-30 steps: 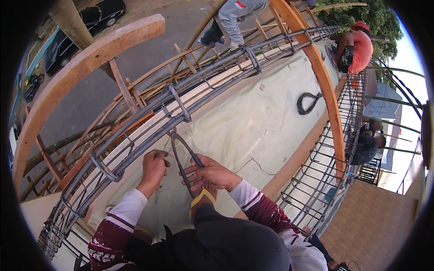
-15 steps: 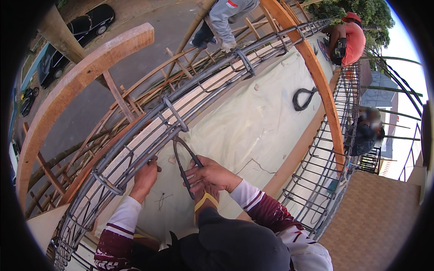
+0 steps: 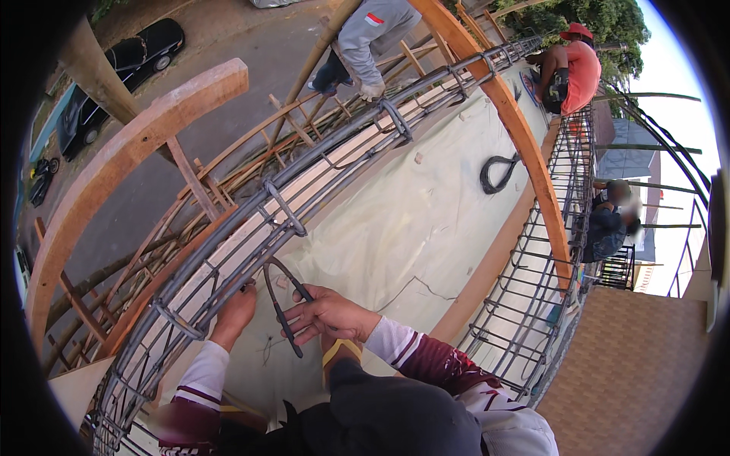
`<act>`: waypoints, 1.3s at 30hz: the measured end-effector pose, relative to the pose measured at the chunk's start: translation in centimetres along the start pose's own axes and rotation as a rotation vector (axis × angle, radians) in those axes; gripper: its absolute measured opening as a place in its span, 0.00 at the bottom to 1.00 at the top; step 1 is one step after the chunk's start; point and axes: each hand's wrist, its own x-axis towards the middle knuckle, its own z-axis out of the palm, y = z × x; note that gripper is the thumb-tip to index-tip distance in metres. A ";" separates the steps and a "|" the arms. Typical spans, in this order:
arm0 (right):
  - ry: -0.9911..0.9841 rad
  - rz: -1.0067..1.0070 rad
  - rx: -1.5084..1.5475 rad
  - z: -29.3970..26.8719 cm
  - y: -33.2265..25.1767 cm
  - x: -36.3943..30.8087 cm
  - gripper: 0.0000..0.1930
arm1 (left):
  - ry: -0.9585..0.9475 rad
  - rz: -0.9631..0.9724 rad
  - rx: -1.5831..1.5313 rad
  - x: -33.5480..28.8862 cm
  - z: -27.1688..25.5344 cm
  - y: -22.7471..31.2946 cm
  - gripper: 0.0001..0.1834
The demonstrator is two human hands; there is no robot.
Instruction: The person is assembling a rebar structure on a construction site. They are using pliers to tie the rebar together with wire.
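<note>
My right hand (image 3: 338,313) holds dark metal pincers (image 3: 271,295). Their two handles stand spread apart, with my fingers stretched between and across them. The head of the pincers is beside the inner bars of a long steel rebar cage (image 3: 283,207); whether it touches a bar I cannot tell. My left hand (image 3: 234,313) is at the lower inner bar of the same cage, its fingers curled in and their tips partly hidden. What they pinch, if anything, is too small to make out. Beneath both hands lies a pale plastic sheet (image 3: 380,228).
A coil of black wire (image 3: 496,175) and loose wire bits (image 3: 268,348) lie on the sheet. Curved wooden boards (image 3: 525,125) arch over the cages. A second rebar cage (image 3: 525,304) runs along the right. Co-workers are at the far left cage and far right. Beyond the left edge, a road lies below.
The pincers have drawn back from the bars toward me and slightly left, and my right fingers are more stretched out. My left hand stays by the cage. The whole view has shifted slightly.
</note>
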 end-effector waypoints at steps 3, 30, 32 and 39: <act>-0.009 -0.022 0.033 0.2 0.6 0.8 0.14 | 0.019 0.037 0.034 0.4 0.0 -0.5 0.15; 0.093 -0.038 0.197 0.4 1.2 5.0 0.23 | -0.061 0.084 0.048 1.2 0.6 -2.5 0.15; 0.114 -0.045 0.196 0.2 1.3 5.4 0.22 | -0.072 0.081 0.047 1.2 0.5 -2.3 0.15; 0.095 -0.070 0.212 -0.5 1.1 6.0 0.20 | -0.060 0.097 0.132 1.6 0.6 -3.0 0.14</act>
